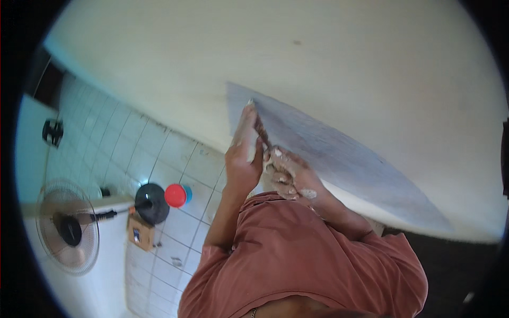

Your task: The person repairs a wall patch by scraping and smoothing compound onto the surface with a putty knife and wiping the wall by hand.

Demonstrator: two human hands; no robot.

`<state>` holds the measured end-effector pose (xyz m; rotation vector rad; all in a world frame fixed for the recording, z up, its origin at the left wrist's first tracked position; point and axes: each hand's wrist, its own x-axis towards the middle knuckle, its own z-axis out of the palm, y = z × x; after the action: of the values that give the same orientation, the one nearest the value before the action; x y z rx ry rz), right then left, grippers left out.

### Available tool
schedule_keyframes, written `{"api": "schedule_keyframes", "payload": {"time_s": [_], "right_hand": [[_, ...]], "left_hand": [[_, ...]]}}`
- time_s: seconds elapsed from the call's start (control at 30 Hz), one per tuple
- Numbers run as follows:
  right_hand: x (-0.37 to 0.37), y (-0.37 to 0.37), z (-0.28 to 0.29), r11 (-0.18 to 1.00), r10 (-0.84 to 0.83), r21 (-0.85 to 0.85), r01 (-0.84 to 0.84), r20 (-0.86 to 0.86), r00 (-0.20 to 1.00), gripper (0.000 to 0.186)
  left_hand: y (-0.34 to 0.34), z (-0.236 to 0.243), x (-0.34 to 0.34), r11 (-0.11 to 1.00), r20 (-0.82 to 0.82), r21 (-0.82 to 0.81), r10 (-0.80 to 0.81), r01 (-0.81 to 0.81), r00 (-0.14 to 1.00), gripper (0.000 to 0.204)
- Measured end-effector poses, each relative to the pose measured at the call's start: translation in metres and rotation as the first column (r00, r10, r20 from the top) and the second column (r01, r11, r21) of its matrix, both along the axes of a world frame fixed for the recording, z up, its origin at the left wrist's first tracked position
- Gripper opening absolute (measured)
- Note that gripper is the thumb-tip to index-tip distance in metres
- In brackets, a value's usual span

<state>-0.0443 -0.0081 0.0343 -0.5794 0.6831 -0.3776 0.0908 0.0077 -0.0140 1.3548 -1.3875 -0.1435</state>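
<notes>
Both my hands are raised close to a pale wall (339,58), beside a long grey band (318,138) with streaks on it. My left hand (245,146) points upward, its fingers straight and close together, the thumb bent in against a flat, pale thing at the palm. White paste coats its fingertips. Just to its right, my right hand (289,172) is curled up, its fingers smeared thickly with white paste. A thin dark-brown edge (262,130) runs between the two hands. What either hand grips is hard to make out.
To the left, a standing fan (69,230) rises beside a low white partition (108,254). On the white tiled floor (167,153) are a round black base or lid (152,204), a red-topped tub (175,195) and a cardboard box (139,232). A small black object (52,132) is farther off.
</notes>
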Motion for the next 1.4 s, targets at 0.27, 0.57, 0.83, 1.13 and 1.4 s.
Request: {"api": "schedule_keyframes", "payload": {"time_s": [0.27,0.57,0.83,1.13,1.4], "right_hand": [[-0.044,0.033,-0.067,0.925,-0.160,-0.321,0.204,0.157,0.974,0.024],[-0.053,0.019,-0.049,0.830,-0.270,-0.479,0.286,0.105,0.957,0.031],[-0.035,0.009,-0.027,0.762,-0.400,-0.539,0.360,0.045,0.915,0.033],[-0.033,0.022,-0.045,0.783,-0.492,-0.442,0.438,-0.009,0.871,0.035],[0.003,0.046,-0.056,0.518,-0.746,-0.544,0.660,0.091,0.660,0.026]], "left_hand": [[0.015,-0.004,-0.039,0.841,-0.891,-0.013,-0.255,0.541,0.375,0.039],[-0.005,0.016,-0.072,0.882,-0.738,0.067,-0.271,0.466,0.618,0.019],[0.003,0.031,-0.074,0.885,-0.743,0.209,-0.132,0.415,0.656,0.023],[-0.013,0.000,-0.070,0.850,-0.680,0.126,-0.302,0.512,0.668,0.020],[-0.001,-0.003,-0.052,0.567,-0.814,0.080,-0.438,0.820,0.382,0.037]]}}
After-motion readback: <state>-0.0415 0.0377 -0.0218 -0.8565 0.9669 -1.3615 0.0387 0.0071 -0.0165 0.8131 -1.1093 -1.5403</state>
